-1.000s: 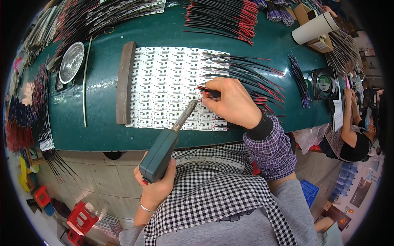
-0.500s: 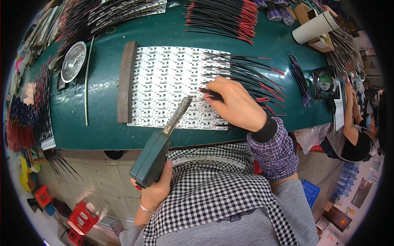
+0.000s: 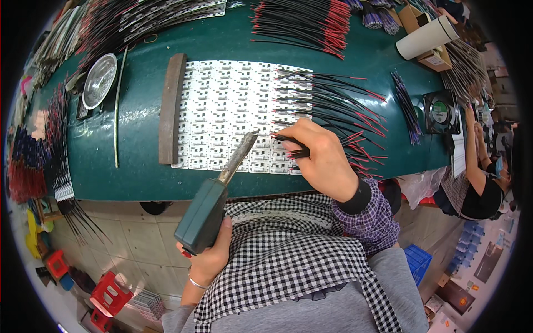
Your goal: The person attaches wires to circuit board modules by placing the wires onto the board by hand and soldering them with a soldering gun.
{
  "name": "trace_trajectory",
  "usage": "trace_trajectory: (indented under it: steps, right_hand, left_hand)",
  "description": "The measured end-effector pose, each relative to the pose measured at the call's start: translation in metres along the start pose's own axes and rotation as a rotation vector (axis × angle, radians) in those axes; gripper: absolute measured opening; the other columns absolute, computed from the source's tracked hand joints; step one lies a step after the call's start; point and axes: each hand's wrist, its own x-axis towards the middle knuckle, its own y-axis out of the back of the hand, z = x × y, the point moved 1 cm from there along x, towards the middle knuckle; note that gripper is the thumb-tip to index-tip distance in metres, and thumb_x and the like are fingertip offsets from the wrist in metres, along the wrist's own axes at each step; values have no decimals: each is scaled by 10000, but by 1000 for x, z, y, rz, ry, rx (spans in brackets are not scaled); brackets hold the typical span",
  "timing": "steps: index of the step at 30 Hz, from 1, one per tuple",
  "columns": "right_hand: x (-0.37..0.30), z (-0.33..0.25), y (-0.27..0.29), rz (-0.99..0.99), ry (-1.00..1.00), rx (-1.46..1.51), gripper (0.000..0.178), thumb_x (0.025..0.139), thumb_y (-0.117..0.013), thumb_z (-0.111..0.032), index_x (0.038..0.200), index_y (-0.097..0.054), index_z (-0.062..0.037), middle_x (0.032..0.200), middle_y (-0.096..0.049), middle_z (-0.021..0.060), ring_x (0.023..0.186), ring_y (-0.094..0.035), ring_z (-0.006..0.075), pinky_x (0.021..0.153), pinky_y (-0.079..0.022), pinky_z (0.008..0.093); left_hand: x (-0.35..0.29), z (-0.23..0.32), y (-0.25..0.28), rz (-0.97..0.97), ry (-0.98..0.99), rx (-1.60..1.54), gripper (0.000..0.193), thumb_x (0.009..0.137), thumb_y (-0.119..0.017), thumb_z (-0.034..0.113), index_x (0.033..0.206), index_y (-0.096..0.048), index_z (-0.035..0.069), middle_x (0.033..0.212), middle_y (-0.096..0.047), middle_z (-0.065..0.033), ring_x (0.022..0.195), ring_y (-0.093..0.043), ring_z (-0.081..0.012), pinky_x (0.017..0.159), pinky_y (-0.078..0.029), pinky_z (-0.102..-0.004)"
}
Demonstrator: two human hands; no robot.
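Observation:
My left hand is wrapped round the handle of a dark green soldering gun. The gun's discoloured metal barrel slants up and right, its tip over a white panel of small circuit boards. My right hand pinches a small bunch of black wires above the panel's right part, just right of the tip. Whether tip and wire touch I cannot tell. A row of black wires with red ends fans out rightward from the panel's right columns. Against the panel's left edge lies a brown bar.
On the green table are a metal bowl and a thin rod at left. Black-red wires are heaped at the back. A white cylinder, a wire bundle and a fan occupy the right, near another person.
My right hand has come nearer to me and a little rightward with its bunch of wires, uncovering more wires on the panel. The soldering gun has barely shifted.

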Motion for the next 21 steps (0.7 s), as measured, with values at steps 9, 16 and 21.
trace_trajectory:
  steps: [9, 16, 21]
  right_hand:
    - [2, 0, -10, 54, -83, -57, 119, 797, -672, -9, 909, -642, 14, 854, -662, 151, 759, -646, 365, 668, -496, 437]
    - [1, 3, -10, 71, -35, -38, 100, 805, -671, -25, 897, -646, 3, 824, -665, 149, 736, -648, 363, 648, -494, 446]
    - [1, 0, -11, 84, -91, -63, 59, 801, -662, -37, 858, -652, -23, 772, -692, 133, 673, -658, 365, 608, -501, 441]
  left_hand:
    - [7, 10, -9, 104, -44, 63, 174, 796, -796, 85, 932, -739, -7, 772, -724, -74, 599, -648, -127, 561, -512, -276]
    - [8, 9, -8, 66, -124, 177, 140, 791, -791, 95, 889, -738, 8, 708, -701, -65, 538, -618, -125, 518, -486, -275]
    - [8, 6, -10, 88, -97, 75, 137, 786, -789, 82, 891, -737, 12, 720, -704, -66, 533, -623, -138, 526, -492, -268]
